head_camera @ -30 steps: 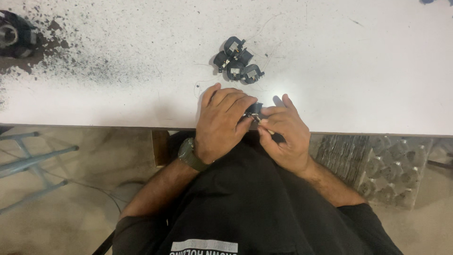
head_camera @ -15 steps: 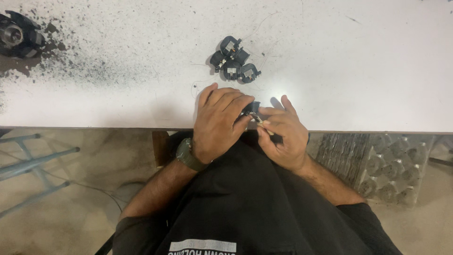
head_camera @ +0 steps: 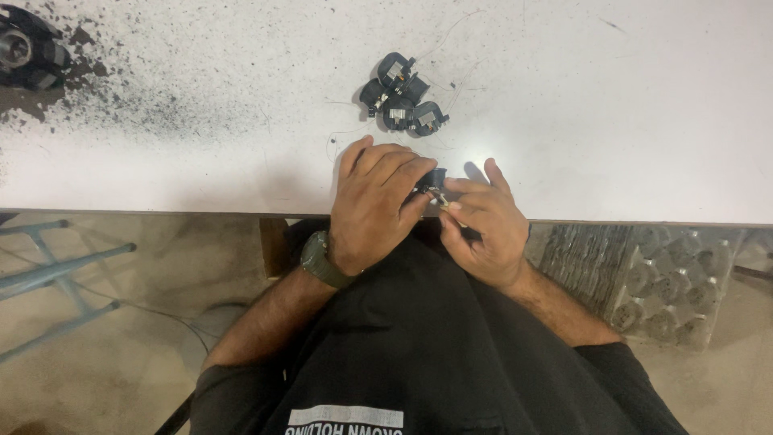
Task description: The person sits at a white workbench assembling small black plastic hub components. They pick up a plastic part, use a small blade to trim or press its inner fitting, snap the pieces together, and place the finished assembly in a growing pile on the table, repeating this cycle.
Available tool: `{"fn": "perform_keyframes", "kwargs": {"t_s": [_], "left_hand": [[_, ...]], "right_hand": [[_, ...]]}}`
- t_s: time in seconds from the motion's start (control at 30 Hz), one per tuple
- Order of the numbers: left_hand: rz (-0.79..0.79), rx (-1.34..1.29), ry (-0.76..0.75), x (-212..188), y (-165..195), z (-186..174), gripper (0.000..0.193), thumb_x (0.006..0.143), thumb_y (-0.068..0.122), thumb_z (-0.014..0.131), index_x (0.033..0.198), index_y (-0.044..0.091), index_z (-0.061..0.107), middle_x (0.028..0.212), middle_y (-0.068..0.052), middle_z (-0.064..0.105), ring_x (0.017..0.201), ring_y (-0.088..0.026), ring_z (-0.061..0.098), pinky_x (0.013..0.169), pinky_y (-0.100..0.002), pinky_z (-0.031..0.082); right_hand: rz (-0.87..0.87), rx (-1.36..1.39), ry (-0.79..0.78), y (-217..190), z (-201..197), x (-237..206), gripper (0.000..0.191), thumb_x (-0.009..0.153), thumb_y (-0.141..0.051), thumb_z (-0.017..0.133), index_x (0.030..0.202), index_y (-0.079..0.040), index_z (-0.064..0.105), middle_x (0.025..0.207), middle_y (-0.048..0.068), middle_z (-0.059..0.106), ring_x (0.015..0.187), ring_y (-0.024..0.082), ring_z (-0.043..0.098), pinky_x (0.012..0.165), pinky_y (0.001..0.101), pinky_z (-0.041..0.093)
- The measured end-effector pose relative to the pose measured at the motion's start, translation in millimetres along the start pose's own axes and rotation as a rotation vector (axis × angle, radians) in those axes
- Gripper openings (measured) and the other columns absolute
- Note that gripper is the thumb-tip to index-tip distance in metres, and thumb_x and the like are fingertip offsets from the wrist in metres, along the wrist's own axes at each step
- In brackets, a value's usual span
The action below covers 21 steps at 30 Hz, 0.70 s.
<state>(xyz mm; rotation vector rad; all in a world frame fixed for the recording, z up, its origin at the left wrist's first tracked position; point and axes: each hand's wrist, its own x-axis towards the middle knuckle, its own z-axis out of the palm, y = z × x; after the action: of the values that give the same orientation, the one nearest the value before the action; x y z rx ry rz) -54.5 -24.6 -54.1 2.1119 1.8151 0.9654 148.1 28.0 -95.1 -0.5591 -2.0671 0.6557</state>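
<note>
Two hands pinching one small dark part at table's near edge.

Left hand (head_camera: 377, 205) curled over small black component (head_camera: 435, 179), fingers closed round it; right hand (head_camera: 481, 225) at its 4 o'clock, fingertips narrowed on a pale pin-like end. Cluster of similar black parts (head_camera: 401, 95) at 12 o'clock, well apart, fine loose wires beside. Likely risk: slipped pinch dropping part off white table (head_camera: 644, 121) edge into lap; thin lead bending under force.
</note>
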Motion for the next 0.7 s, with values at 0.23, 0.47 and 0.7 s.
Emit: {"fn": "perform_keyframes", "kwargs": {"t_s": [0.23, 0.47, 0.7], "left_hand": [[-0.004, 0.004, -0.006, -0.4, 0.5, 0.7, 0.043, 0.088, 0.019, 0.081, 0.127, 0.009, 0.067, 0.12, -0.005, 0.067, 0.123, -0.023, 0.058, 0.12, -0.053, 0.031], [-0.013, -0.002, -0.027, 0.4, 0.0, 1.0, 0.043, 0.086, 0.018, 0.081, 0.127, 0.01, 0.068, 0.121, -0.004, 0.068, 0.123, -0.023, 0.058, 0.119, -0.053, 0.031], [-0.024, -0.017, -0.027, -0.5, 0.1, 1.2, 0.043, 0.086, 0.017, 0.08, 0.127, 0.01, 0.068, 0.12, -0.003, 0.068, 0.122, -0.022, 0.059, 0.119, -0.052, 0.031]], "right_hand": [[-0.036, -0.024, -0.004, 0.6, 0.3, 0.3, 0.032, 0.086, 0.006, 0.078, 0.109, -0.006, 0.059, 0.097, 0.01, 0.07, 0.115, 0.031, 0.072, 0.124, 0.0619, 0.036], [-0.012, -0.014, 0.0, -3.5, -0.3, 6.7, 0.028, 0.085, 0.008, 0.077, 0.105, -0.006, 0.063, 0.096, 0.01, 0.07, 0.113, 0.031, 0.072, 0.124, 0.0621, 0.033], [0.156, 0.101, -0.048, -7.4, -8.0, 7.5, 0.02, 0.089, 0.004, 0.076, 0.102, -0.006, 0.065, 0.098, 0.01, 0.071, 0.116, 0.028, 0.071, 0.127, 0.0615, 0.032]]}}
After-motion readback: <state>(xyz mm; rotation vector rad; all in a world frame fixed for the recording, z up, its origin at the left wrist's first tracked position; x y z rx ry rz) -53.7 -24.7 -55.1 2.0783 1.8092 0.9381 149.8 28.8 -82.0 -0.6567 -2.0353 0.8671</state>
